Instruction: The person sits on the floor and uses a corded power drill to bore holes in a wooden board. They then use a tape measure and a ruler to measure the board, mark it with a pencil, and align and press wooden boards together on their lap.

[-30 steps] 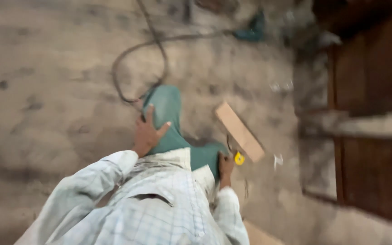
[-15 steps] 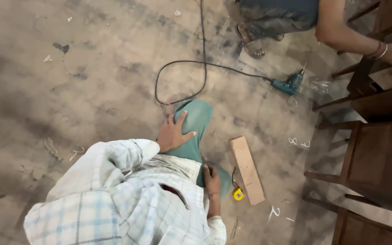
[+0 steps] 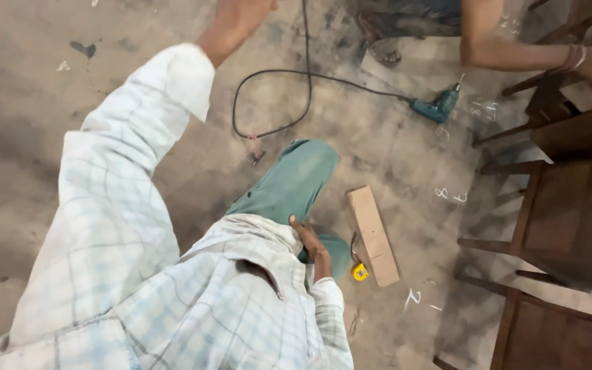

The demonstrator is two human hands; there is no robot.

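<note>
Knee, in green trousers, sits mid-frame, and the right hand rests just behind it, fingers loosely curled on the cloth, holding nothing. One wood block lies just right of the knee, one yellow tape measure touching its near end. One corded drill lies beyond. The left hand is raised far above the knee, cut off by the top edge; its fingers cannot be made out. Another person's arm reaches toward dark wooden chairs.
</note>
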